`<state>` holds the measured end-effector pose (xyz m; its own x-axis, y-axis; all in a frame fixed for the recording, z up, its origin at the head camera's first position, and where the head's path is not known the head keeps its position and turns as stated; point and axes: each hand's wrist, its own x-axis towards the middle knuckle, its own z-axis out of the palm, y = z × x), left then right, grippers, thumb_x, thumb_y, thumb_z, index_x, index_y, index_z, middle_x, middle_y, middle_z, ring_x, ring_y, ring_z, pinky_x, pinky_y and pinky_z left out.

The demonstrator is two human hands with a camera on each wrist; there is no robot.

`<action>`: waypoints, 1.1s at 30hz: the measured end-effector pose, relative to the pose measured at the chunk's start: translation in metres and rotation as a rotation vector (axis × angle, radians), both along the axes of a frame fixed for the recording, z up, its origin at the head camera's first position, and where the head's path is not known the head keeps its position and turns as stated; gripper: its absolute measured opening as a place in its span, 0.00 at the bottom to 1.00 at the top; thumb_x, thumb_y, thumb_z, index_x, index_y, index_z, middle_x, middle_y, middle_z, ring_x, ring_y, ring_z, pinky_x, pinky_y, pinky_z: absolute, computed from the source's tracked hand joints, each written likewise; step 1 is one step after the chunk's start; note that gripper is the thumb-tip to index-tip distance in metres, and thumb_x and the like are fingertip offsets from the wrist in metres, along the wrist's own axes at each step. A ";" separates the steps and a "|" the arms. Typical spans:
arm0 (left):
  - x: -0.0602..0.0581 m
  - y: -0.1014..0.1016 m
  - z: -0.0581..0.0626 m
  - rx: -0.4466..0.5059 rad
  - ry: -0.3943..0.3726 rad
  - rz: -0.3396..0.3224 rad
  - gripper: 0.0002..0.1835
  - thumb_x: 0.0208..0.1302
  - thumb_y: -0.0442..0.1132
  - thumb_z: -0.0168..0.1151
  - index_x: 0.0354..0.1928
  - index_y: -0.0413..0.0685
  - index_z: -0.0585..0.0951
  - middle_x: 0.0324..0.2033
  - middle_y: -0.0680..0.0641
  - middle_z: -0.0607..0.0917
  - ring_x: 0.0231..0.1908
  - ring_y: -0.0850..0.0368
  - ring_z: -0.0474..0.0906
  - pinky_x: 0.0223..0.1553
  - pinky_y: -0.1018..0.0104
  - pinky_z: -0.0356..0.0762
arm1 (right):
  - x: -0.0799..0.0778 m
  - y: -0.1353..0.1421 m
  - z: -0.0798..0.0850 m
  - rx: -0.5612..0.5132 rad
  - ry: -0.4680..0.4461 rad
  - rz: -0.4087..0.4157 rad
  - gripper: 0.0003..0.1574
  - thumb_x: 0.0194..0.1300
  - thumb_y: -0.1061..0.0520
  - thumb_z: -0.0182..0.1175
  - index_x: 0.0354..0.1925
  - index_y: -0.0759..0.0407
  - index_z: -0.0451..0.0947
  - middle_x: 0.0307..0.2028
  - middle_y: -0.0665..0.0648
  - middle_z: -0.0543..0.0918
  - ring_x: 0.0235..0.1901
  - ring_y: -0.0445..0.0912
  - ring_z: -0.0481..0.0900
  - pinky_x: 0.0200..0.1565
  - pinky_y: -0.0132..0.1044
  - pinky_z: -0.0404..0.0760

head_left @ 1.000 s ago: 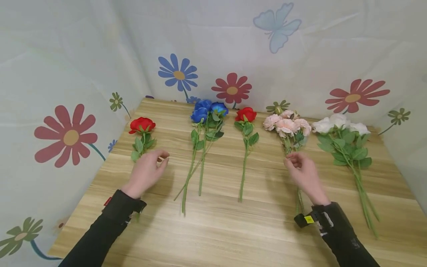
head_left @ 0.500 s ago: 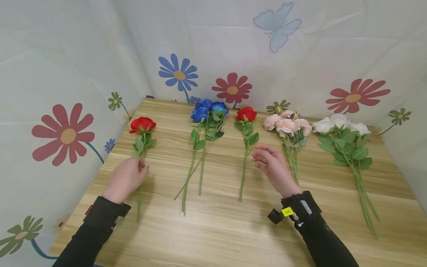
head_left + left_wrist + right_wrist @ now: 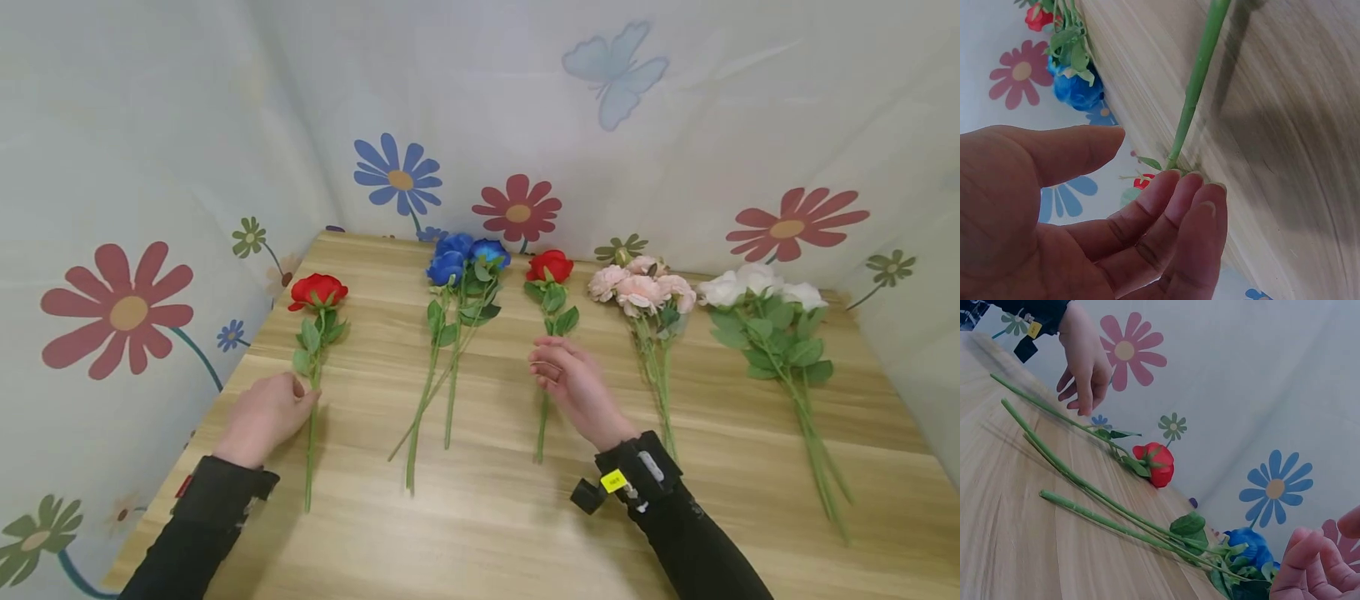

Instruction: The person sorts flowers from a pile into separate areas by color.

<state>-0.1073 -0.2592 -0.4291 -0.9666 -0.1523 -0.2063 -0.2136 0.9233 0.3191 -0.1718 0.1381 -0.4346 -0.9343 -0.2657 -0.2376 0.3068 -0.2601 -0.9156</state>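
Observation:
On the left lies a red rose (image 3: 319, 290) with a long green stem. My left hand (image 3: 264, 415) is at that stem just below its leaves. The left wrist view shows the stem (image 3: 1196, 81) passing at the fingertips, the thumb spread apart from them. My right hand (image 3: 579, 385) is over the stem of a second red rose (image 3: 550, 266) in the middle, hiding part of it. Its fingers are loosely bent with nothing between them; in the right wrist view the right hand (image 3: 1313, 565) shows only partly, at the lower right corner.
Between the red roses lie several blue roses (image 3: 450, 260) with crossed stems. Pink flowers (image 3: 642, 292) and white roses (image 3: 759, 280) lie to the right on the wooden table (image 3: 480, 525). A flower-printed cloth (image 3: 465, 108) borders the back and left.
My left hand has moved left and nearer, onto the left red rose's stem. The right hand has moved left from the pink flowers to the middle red rose. The head view has shifted slightly.

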 end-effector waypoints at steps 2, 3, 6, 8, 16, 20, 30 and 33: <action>0.001 -0.002 -0.002 0.008 -0.020 0.010 0.20 0.72 0.48 0.56 0.40 0.33 0.79 0.22 0.46 0.75 0.24 0.51 0.72 0.24 0.64 0.63 | 0.001 -0.003 -0.002 -0.007 -0.008 0.008 0.14 0.79 0.58 0.46 0.58 0.60 0.67 0.35 0.45 0.82 0.36 0.38 0.79 0.40 0.27 0.75; 0.002 -0.002 -0.003 0.011 -0.025 0.014 0.20 0.72 0.48 0.57 0.39 0.33 0.79 0.22 0.46 0.74 0.24 0.51 0.71 0.24 0.64 0.62 | 0.002 -0.005 -0.002 -0.010 -0.011 0.009 0.14 0.79 0.59 0.46 0.58 0.61 0.67 0.35 0.45 0.82 0.36 0.38 0.79 0.39 0.26 0.75; 0.002 -0.005 -0.006 0.018 -0.030 0.016 0.20 0.72 0.49 0.57 0.38 0.34 0.79 0.21 0.46 0.73 0.24 0.51 0.70 0.24 0.64 0.61 | 0.003 -0.008 -0.003 -0.018 -0.013 0.015 0.15 0.79 0.59 0.45 0.59 0.61 0.67 0.35 0.45 0.82 0.35 0.38 0.79 0.39 0.26 0.75; 0.001 -0.006 -0.008 0.021 -0.032 0.016 0.19 0.72 0.49 0.57 0.36 0.36 0.79 0.20 0.47 0.72 0.24 0.52 0.70 0.24 0.63 0.60 | 0.003 -0.009 -0.003 -0.021 -0.011 0.020 0.15 0.79 0.59 0.44 0.59 0.62 0.66 0.35 0.45 0.81 0.35 0.37 0.79 0.39 0.26 0.75; -0.003 -0.009 -0.011 0.043 -0.026 -0.002 0.18 0.71 0.49 0.57 0.32 0.39 0.81 0.19 0.49 0.71 0.22 0.54 0.69 0.24 0.64 0.59 | 0.003 -0.011 -0.003 -0.024 -0.018 0.026 0.14 0.79 0.60 0.44 0.58 0.61 0.67 0.35 0.46 0.82 0.34 0.37 0.79 0.38 0.25 0.76; -0.006 -0.009 -0.011 0.058 -0.031 -0.006 0.18 0.71 0.47 0.58 0.33 0.37 0.81 0.19 0.49 0.71 0.22 0.54 0.69 0.24 0.65 0.59 | 0.002 -0.014 -0.004 -0.033 -0.027 0.016 0.13 0.79 0.60 0.44 0.57 0.60 0.68 0.34 0.45 0.82 0.34 0.37 0.80 0.38 0.25 0.76; -0.014 -0.013 -0.016 0.054 -0.017 -0.036 0.18 0.71 0.46 0.59 0.32 0.37 0.82 0.20 0.48 0.73 0.23 0.53 0.70 0.25 0.65 0.60 | -0.001 -0.026 -0.006 -0.040 -0.053 -0.014 0.18 0.77 0.61 0.45 0.61 0.65 0.66 0.35 0.47 0.80 0.34 0.38 0.79 0.37 0.26 0.75; -0.014 -0.013 -0.018 0.056 -0.016 -0.036 0.17 0.70 0.46 0.59 0.28 0.40 0.81 0.18 0.49 0.71 0.21 0.54 0.68 0.24 0.65 0.59 | 0.000 -0.029 -0.005 -0.038 -0.055 -0.007 0.15 0.76 0.62 0.47 0.58 0.63 0.67 0.35 0.47 0.80 0.34 0.38 0.78 0.38 0.27 0.75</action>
